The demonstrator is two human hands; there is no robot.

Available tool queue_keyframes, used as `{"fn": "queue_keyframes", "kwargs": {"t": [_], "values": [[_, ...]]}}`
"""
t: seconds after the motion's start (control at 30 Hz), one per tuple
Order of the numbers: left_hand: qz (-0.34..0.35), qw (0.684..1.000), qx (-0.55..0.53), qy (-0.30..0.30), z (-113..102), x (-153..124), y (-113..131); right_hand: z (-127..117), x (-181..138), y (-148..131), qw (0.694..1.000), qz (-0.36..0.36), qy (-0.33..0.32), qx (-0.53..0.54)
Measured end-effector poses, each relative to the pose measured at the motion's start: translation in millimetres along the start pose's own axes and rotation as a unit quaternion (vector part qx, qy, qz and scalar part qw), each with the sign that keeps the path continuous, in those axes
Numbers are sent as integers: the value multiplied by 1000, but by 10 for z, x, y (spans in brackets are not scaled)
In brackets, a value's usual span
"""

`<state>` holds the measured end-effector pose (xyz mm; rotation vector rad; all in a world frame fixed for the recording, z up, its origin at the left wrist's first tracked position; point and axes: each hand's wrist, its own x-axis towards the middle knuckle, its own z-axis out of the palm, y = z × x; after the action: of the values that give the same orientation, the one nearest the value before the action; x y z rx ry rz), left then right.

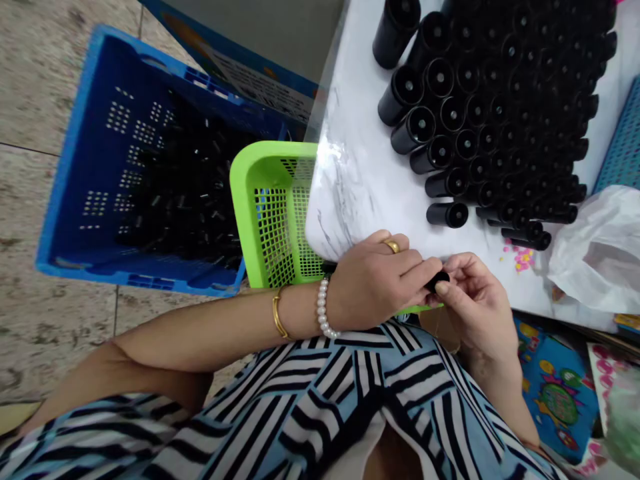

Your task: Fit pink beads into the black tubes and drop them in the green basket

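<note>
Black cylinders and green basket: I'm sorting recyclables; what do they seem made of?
Black cylinders: probably plastic, given smooth walls with a soft sheen; coated metal isn't excluded. Green basket: likely moulded plastic, satin, judging by its rounded rim and gridded holes.

Left hand (376, 283) and right hand (477, 300) hold a black piece (437, 281)

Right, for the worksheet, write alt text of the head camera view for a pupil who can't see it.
A person's left hand and right hand hold a small black piece at the edge of a white table. Many black cylinders stand on the table; a green basket sits partly under its corner, next to a blue crate of black parts.
</note>
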<state>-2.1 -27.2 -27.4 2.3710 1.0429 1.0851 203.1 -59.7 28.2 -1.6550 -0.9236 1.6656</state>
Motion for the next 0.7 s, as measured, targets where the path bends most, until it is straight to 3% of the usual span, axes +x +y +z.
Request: {"fn": "queue_keyframes", "kwargs": {"t": [0.2,0.33,0.4,0.5,0.6,0.63,0.7], "values": [[-2,1000,-2,-17,25,-5,-1,104,66,-85,995,-47,33,-82],[19,999,-5,-35,19,-34,-28,-17,34,103,996,-64,-10,-61],[61,995,-35,-77,-40,-55,-62,-144,-10,240,995,-89,13,-38],[117,976,-89,-162,-192,-57,-124,-394,-71,397,976,-150,158,-4],[118,958,-152,-213,-324,5,-173,-675,-103,458,901,-221,364,-76],[100,958,-175,-205,-341,36,-182,-761,-101,465,869,-244,414,-121],[24,972,-192,-131,-318,99,-188,-896,-68,478,813,-278,462,-219]]}}
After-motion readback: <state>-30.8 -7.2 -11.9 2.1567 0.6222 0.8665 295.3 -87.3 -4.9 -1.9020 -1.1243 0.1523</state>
